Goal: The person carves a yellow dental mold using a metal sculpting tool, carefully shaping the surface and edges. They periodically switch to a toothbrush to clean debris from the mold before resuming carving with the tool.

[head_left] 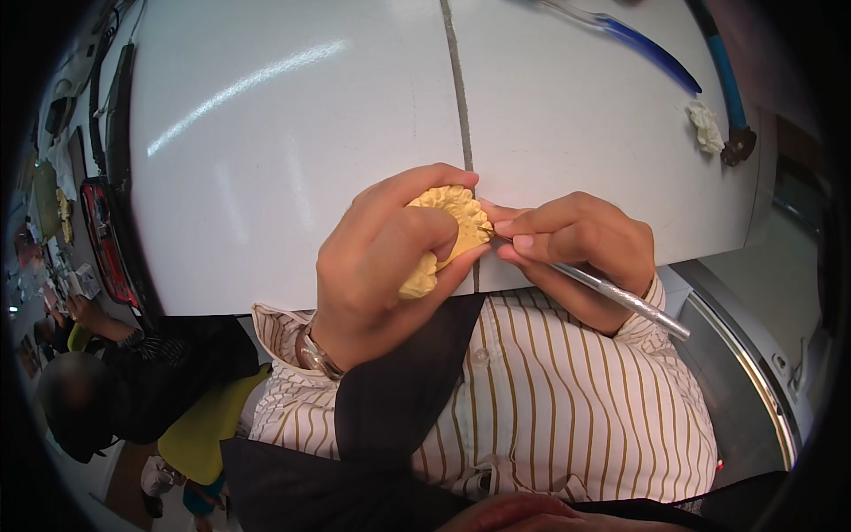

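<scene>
Near the front edge of the white table, my left hand (363,253) is wrapped round a yellow dental cast (465,208) with a row of moulded teeth along its rim. The thumb presses across its middle and hides part of it. My right hand (581,248) grips a slim silver carving tool (634,304) like a pen. Its knurled metal handle slants down to the right, out past the palm. The tool's thin tip meets the teeth on the right side of the cast, partly hidden by my fingertips.
A dark seam (456,62) splits the white tabletop (292,160). At the far right lie a blue-handled tool (651,51), a crumpled white tissue (706,127) and a teal-handled brush-like tool (731,89). A black-and-red tray (108,239) borders the left edge. Another person (142,372) sits at the left.
</scene>
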Demonstrator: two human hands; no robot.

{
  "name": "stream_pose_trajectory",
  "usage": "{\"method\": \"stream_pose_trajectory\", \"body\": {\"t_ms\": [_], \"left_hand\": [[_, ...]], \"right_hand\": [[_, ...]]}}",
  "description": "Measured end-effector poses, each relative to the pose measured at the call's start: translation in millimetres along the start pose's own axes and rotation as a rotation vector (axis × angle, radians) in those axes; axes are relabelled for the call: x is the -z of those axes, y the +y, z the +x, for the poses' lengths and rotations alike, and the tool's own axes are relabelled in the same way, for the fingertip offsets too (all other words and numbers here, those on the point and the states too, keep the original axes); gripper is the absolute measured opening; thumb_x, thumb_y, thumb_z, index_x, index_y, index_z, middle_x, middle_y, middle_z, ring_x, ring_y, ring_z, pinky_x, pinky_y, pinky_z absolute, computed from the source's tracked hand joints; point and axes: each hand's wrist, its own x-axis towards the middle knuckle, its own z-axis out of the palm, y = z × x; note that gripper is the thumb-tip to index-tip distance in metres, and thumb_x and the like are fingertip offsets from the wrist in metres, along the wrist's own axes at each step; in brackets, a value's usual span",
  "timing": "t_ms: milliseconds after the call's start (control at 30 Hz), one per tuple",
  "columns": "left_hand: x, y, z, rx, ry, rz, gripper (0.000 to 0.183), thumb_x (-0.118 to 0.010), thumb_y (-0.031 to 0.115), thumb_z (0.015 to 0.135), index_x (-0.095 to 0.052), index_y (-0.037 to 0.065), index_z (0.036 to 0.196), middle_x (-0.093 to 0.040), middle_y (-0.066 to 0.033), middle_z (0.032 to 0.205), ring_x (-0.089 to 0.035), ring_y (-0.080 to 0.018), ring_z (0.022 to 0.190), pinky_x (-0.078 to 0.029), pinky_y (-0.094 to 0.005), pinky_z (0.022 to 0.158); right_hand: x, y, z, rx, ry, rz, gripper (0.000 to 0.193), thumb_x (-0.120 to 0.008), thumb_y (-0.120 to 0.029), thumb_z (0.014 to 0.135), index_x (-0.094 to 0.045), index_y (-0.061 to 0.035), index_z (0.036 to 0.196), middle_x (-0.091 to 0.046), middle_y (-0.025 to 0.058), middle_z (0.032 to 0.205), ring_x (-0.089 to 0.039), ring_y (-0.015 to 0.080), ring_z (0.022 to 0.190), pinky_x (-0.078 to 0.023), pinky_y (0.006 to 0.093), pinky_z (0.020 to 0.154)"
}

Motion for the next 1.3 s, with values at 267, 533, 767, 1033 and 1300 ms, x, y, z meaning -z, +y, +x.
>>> {"method": "stream_pose_trajectory", "body": {"t_ms": [267, 533, 767, 1033, 1300], "left_hand": [[0.6, 1.6, 0.3, 0.006, -0.012, 0.008, 0.034, -0.083, -0.001, 0.071, -0.054, 0.006, 0.085, -0.068, -0.0202, 0.113, -0.068, -0.031, 0.1, -0.056, -0.0349, 0.077], [1.7, 2.2, 0.4, 0.032, -0.025, -0.013, 0.032, -0.084, 0.001, 0.072, -0.055, 0.007, 0.085, -0.068, -0.0197, 0.115, -0.068, -0.0302, 0.098, -0.056, -0.0345, 0.076], [1.3, 0.7, 0.9, 0.026, -0.033, -0.003, 0.033, -0.084, 0.002, 0.072, -0.054, 0.007, 0.085, -0.068, -0.0196, 0.115, -0.068, -0.0298, 0.096, -0.056, -0.0343, 0.076], [2.1, 0.0, 1.0, 0.02, -0.041, -0.018, 0.032, -0.083, 0.002, 0.073, -0.054, 0.007, 0.086, -0.068, -0.0196, 0.116, -0.068, -0.0299, 0.097, -0.056, -0.0344, 0.076], [2.0, 0.7, 1.6, 0.024, -0.042, -0.015, 0.032, -0.083, 0.001, 0.073, -0.054, 0.007, 0.085, -0.068, -0.0205, 0.115, -0.069, -0.0302, 0.098, -0.056, -0.0344, 0.076]], "right_hand": [[2.6, 1.8, -3.2, -0.059, 0.008, 0.08, 0.023, -0.08, 0.01, 0.076, -0.062, -0.002, 0.085, -0.07, 0.0135, 0.088, -0.074, 0.0235, 0.089, -0.063, 0.0351, 0.08], [2.4, 3.3, -1.3, -0.013, 0.008, 0.077, 0.023, -0.08, 0.009, 0.076, -0.063, -0.0021, 0.087, -0.07, 0.0133, 0.088, -0.075, 0.0233, 0.088, -0.064, 0.0337, 0.078], [2.7, 2.7, -2.0, -0.015, 0.026, 0.088, 0.023, -0.08, 0.009, 0.076, -0.063, -0.002, 0.087, -0.07, 0.0131, 0.088, -0.074, 0.0229, 0.088, -0.064, 0.0338, 0.079], [1.5, 4.2, -2.6, -0.038, 0.021, 0.101, 0.023, -0.08, 0.009, 0.076, -0.063, -0.0027, 0.086, -0.07, 0.0128, 0.089, -0.074, 0.0225, 0.089, -0.064, 0.0335, 0.08], [2.8, 3.3, -1.1, -0.009, 0.011, 0.078, 0.023, -0.08, 0.009, 0.076, -0.063, -0.0024, 0.085, -0.07, 0.0128, 0.089, -0.074, 0.023, 0.09, -0.064, 0.0344, 0.081]]}}
